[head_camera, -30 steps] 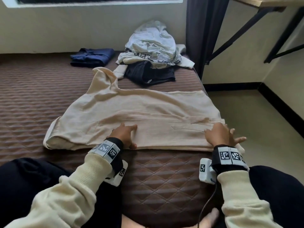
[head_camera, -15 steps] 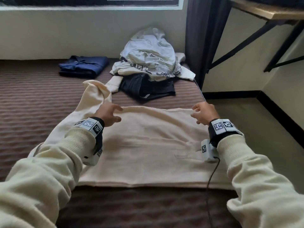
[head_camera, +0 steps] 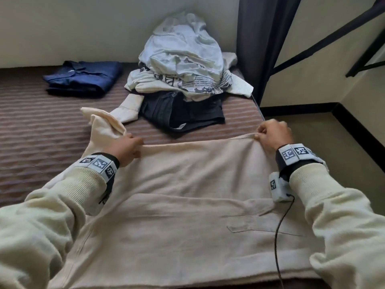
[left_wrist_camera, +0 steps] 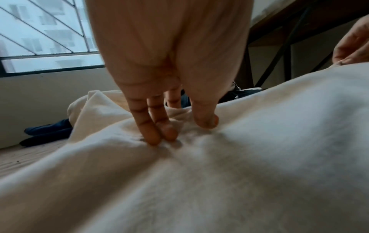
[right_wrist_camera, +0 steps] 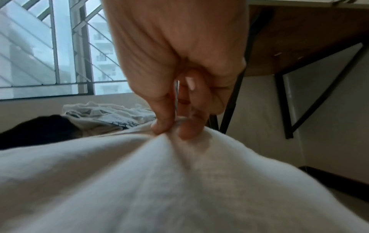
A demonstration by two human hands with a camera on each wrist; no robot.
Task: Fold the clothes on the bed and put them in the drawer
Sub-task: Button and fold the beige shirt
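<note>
Currently the cream garment [head_camera: 183,205] lies flat on the bed [head_camera: 41,142]. Left hand [head_camera: 125,148] and right hand [head_camera: 273,135] each pinch its far edge; lift both evenly, keeping the edge taut.

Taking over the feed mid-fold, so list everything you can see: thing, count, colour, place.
cream garment: 1, cream, spread on the near part of the bed
bed: 1, brown striped
unfolded pile: 1, white and black clothes, far end of bed
folded garment: 1, navy, far left by the wall
desk frame: 1, black, right
left hand: grips the cream garment's far edge
right hand: pinches the same edge
</note>
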